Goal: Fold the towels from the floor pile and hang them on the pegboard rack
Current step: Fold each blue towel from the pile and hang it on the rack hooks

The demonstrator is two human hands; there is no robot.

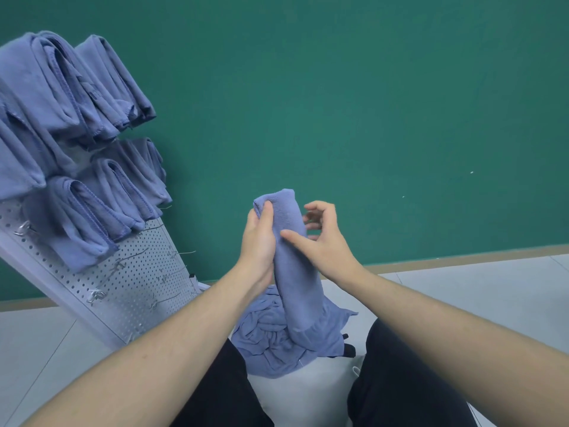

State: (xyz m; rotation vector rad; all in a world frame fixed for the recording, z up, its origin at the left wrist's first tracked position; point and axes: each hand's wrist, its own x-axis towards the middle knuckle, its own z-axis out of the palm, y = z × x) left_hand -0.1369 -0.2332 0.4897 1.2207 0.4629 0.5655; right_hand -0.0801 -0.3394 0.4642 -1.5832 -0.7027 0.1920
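The picture's left edge cuts off the hung towels [46, 118]; the folded towel [292, 257] hides the right fingertips [311, 224].

The towel [292, 241] is blue cloth with a soft, matt, finely napped terry face. The pile [277, 343] on the floor is the same matt cloth, crumpled. The hung towels [61, 97] show smoother cloth with stitched, overlocked hems. The pegboard [144, 278] is pale, perforated sheet metal with a dull satin finish; its hooks [95, 295] are thin, shiny wire. The wall [369, 118] is green and matt. The floor [462, 288] is smooth grey tile with a faint sheen.
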